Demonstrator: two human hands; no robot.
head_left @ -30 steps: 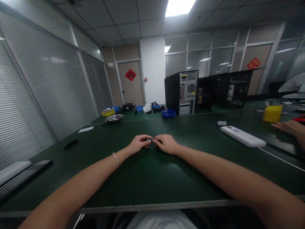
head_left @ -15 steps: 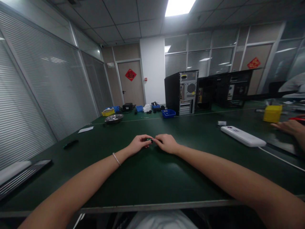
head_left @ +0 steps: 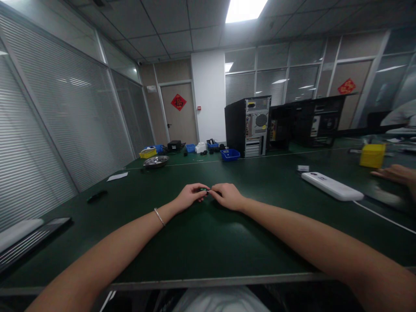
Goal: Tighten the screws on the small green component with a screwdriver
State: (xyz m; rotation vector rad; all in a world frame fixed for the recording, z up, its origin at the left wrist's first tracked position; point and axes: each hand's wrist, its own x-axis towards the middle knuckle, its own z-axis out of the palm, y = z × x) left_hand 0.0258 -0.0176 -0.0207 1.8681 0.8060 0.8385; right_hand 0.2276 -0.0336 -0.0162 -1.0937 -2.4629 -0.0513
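Observation:
Just above the green tabletop (head_left: 208,242), my left hand (head_left: 191,193) pinches a small dark piece with a green part (head_left: 204,190) between thumb and fingers. Its exact kind is too small to make out. My right hand (head_left: 227,195) meets it from the other side, thumb and fingertips closed at the piece's right end. Fingers cover most of the piece.
A white power strip (head_left: 331,186) with a cable lies to the right, near a yellow box (head_left: 372,156) and another person's hand (head_left: 394,174). Computer cases (head_left: 248,125), a blue tray (head_left: 230,154) and a metal dish (head_left: 156,161) stand farther back. A dark tool (head_left: 96,196) lies left.
My two hands stay almost in the same place, with only a slight shift at the fingertips. At the right, the other person's hand has moved a little and the red thing by it is gone from view.

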